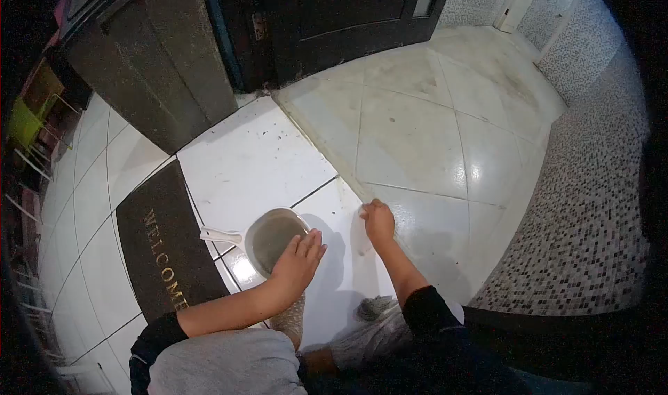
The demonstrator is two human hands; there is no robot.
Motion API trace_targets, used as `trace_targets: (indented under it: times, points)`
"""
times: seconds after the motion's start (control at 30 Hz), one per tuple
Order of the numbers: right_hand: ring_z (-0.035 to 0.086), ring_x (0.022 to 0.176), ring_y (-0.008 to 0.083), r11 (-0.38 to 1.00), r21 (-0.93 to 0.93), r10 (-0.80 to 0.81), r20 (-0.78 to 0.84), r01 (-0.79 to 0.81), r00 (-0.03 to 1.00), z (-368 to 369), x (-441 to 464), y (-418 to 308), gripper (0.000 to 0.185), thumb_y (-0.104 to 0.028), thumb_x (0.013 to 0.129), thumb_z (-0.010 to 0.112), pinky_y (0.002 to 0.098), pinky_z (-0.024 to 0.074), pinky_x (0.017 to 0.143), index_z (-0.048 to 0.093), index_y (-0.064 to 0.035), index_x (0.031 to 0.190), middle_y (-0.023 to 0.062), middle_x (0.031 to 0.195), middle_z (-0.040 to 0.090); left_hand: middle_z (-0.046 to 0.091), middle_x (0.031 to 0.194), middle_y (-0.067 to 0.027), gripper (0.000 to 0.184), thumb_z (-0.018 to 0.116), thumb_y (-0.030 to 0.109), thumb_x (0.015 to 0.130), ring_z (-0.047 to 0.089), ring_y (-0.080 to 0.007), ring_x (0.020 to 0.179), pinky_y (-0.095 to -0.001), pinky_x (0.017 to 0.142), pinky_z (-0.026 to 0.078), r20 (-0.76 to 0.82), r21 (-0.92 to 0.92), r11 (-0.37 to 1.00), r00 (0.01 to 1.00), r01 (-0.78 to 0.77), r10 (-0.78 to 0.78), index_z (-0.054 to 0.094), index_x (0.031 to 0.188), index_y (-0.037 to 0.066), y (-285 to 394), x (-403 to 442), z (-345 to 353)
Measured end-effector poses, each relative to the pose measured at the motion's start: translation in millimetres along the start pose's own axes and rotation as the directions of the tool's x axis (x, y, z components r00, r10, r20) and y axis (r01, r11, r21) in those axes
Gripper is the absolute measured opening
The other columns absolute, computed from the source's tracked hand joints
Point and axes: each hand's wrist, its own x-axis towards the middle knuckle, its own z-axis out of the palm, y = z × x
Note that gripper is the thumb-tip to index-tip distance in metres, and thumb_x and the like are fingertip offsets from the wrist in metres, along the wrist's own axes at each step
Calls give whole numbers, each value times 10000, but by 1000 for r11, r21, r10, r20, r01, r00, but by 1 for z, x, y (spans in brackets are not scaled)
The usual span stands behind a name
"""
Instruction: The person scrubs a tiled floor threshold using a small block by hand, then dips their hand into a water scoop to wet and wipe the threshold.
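Note:
A white dipper [277,214] with greyish liquid inside stands on the white tiles, its handle [221,236] pointing left. My left hand [298,261] is over the dipper's right rim, fingers stretched out and holding nothing visible. Whether it touches the rim I cannot tell. To the right, my right hand [378,222] is low at the seam between the white tiles and the beige floor. Its fingers are curled closed, and anything inside them is hidden. Bunched grey cloth [376,307] lies nearer my body, beside my grey-clothed leg.
A dark WELCOME mat [156,249] lies left of the dipper. Dark wooden doors [149,61] stand at the back. Beige tiles [410,134] with brownish smears stretch right toward a mosaic wall [577,235]. Dark specks dot the white tile [243,148] by the doorway.

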Motion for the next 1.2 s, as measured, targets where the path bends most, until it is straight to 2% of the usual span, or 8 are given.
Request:
trace_targets:
  times: [0.17,0.43,0.53,0.7,0.9,0.97,1.1,1.2]
  points:
    - [562,725,309,990,-25,-137,126,141,982,-17,-52,-8,147,-75,674,657,421,460,595,638,-69,820,110,762,565,286,1409,-190,530,422,217,851,251,-311,1319,-426,1045,253,4,-54,998,1000,-12,13,347,1350,54,-3,0,-3]
    - [574,728,276,997,-65,-50,-33,48,998,-7,-28,-4,135,-77,653,671,400,470,592,666,-91,787,93,767,571,271,1423,-180,537,415,208,874,239,-302,1326,-428,1047,242,70,12,1000,998,-7,7,312,1373,40,0,0,-12]
    - [577,723,281,983,-68,-153,186,168,971,-16,-59,-6,129,-129,675,655,408,471,599,666,-82,795,94,763,570,271,1423,-180,537,415,206,873,240,-300,1326,-426,1049,237,50,-35,999,999,11,-9,312,1373,42,1,1,-3]
    - [572,710,297,974,-138,-157,159,180,975,-17,-41,0,141,-127,689,664,409,475,637,671,-84,823,96,749,563,259,1426,-186,532,406,203,876,238,-302,1327,-427,1053,233,39,-38,999,999,31,-29,310,1376,51,8,4,1]
    - [621,753,249,981,180,67,16,-69,998,-15,-6,22,194,-142,706,697,349,493,663,667,-62,879,109,837,635,242,1430,-193,531,398,203,881,217,-310,1335,-425,1059,226,117,12,999,992,37,-38,300,1380,49,6,5,-8]
    - [628,783,172,819,331,406,242,-468,882,-30,-11,30,216,-148,709,708,297,487,686,660,-47,893,104,874,652,227,1436,-192,542,401,199,882,199,-320,1341,-427,1064,216,110,-3,999,993,42,-41,280,1388,46,7,4,-5]
    - [611,772,128,882,388,225,155,-269,962,-43,-35,37,297,-121,730,692,261,482,665,623,-52,1010,52,902,652,285,1414,-177,531,403,239,865,243,-316,1322,-438,1053,236,52,63,997,997,48,-51,337,1361,63,10,6,3]
    - [595,861,124,903,304,189,351,-303,917,-50,-44,34,371,-190,709,733,238,463,738,615,-94,1047,66,959,646,198,1450,-177,565,406,210,883,181,-336,1344,-433,1073,199,150,47,998,988,35,-41,244,1404,61,10,7,-3]
